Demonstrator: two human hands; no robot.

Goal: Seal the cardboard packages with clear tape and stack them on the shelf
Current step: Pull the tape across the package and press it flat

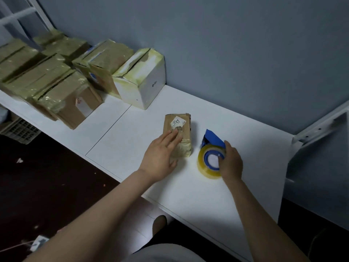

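A small brown cardboard package (pixel 178 127) with a white label lies on the white shelf top (pixel 236 186), partly wrapped in clear tape. My left hand (pixel 160 156) rests flat on its near end, fingers straight. Just right of the package lies a blue tape dispenser (pixel 212 139) with a roll of clear tape (pixel 203 168). My right hand (pixel 231 162) grips the roll's right side, thumb curled into the core.
Several taped brown packages (pixel 56 87) and a white taped box (pixel 141 82) stand along the back left of the shelf. A blue-grey wall rises behind. A white metal bracket (pixel 321 129) is at the right. Dark floor lies below left.
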